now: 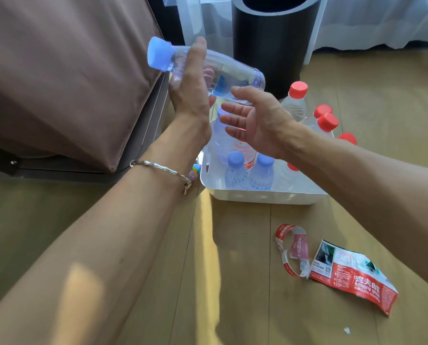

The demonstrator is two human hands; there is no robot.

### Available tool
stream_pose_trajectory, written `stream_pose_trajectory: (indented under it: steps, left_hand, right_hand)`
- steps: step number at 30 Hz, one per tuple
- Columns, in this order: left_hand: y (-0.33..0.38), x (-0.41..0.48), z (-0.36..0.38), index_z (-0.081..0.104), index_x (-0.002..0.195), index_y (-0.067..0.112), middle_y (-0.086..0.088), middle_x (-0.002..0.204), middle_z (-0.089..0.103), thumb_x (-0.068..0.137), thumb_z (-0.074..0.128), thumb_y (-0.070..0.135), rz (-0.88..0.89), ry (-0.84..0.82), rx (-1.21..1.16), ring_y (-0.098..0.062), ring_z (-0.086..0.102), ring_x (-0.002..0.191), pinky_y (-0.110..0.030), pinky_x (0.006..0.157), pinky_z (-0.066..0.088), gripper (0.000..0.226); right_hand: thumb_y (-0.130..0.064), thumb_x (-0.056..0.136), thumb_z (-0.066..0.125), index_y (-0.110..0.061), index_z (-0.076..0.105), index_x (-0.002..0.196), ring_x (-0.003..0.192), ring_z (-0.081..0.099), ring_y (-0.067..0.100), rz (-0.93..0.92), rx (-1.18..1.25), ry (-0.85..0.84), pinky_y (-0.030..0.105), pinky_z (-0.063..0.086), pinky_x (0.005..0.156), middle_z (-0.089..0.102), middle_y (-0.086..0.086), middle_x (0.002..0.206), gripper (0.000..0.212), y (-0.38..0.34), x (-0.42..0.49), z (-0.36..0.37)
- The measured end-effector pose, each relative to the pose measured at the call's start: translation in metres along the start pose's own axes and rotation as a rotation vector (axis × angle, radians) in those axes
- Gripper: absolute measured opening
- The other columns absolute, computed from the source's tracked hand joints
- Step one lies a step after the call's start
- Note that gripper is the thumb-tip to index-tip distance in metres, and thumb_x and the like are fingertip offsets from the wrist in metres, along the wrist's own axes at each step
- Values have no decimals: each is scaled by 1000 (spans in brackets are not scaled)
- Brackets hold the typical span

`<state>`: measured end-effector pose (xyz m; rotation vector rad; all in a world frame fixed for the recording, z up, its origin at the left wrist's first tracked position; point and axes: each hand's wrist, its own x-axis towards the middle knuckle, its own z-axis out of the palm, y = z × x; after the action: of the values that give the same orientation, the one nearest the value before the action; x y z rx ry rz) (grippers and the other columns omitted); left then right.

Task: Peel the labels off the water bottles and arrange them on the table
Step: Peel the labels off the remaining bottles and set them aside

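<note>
Over sunlit wood floor (233, 282), left hand (190, 88) gripping blue-capped bottle (235, 70), right fingers (233, 118) spread, perhaps touching it.

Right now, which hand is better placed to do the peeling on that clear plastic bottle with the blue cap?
Probably the right hand: it is open and free beside the clear plastic blue-capped bottle, which the left hand grips.

Left hand (190, 88) raised in a grip; right hand (257, 123) slack, outstretched.
</note>
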<state>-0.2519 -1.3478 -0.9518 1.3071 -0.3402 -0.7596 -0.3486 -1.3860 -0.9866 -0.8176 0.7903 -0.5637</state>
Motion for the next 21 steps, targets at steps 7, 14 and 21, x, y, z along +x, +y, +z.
stream_pose_trajectory:
  steps: [7, 14, 21]
  left_hand:
    - [-2, -3, 2, 50, 76, 21, -2, 78, 50, 93, 64, 29, 74, -17, 22, -16, 50, 74, -35, 72, 45, 24]
    - [3, -1, 13, 52, 77, 14, 7, 64, 53, 61, 64, 22, 339, -19, 243, -14, 50, 59, -31, 66, 48, 22]
    - [-1, 12, -3, 51, 61, 15, 9, 52, 45, 52, 53, 17, 353, 45, 481, -19, 40, 58, -27, 56, 39, 9]
  right_hand:
    - [-11, 96, 49, -10, 41, 136, 65, 69, 12, 5, -25, 95, 22, 53, 53, 66, 7, 101, 41, 6, 5, 3]
    - [-12, 101, 45, -6, 55, 115, 79, 71, 15, 252, -459, -58, 27, 58, 71, 69, 4, 96, 19, 21, -5, -7]
    - [-9, 98, 46, -1, 57, 122, 70, 69, 19, 141, -742, 54, 29, 58, 70, 68, 10, 98, 28, 11, 5, -26]
